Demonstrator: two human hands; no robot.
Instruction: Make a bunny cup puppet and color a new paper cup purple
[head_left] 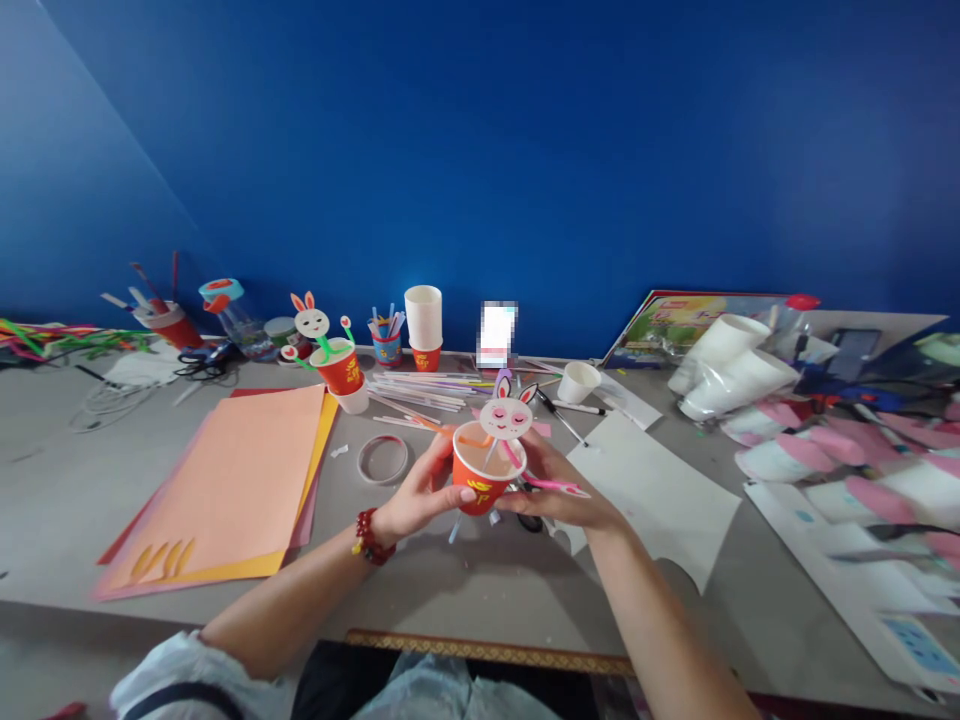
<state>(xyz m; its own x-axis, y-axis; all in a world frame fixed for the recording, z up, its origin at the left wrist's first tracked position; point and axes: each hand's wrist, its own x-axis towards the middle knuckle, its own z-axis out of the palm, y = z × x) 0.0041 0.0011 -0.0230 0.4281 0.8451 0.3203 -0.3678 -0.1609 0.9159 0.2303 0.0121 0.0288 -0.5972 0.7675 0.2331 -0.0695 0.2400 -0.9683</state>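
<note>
Between my two hands is a red paper cup (pixel 481 492) with yellow lettering, held above the grey table. My left hand (pixel 425 487) grips its left side, thumb across the front. On the other side my right hand (pixel 559 485) wraps round it, with some fingers hidden behind. A white paper rabbit face (pixel 506 418) with pink eyes and pointed ears rises from the cup's rim. A pink arm (pixel 551 485) with a paper paw sticks out to the right. Below the cup, a pale straw (pixel 455 527) pokes out.
A finished-looking rabbit cup (pixel 341 367) stands on a white cup at left. Nearby are coloured paper sheets (pixel 247 470), a tape roll (pixel 382 459), loose straws (pixel 420 390) and a stack of white cups (pixel 424 318). White paper (pixel 660 490) and bagged cups (pixel 739 370) lie right.
</note>
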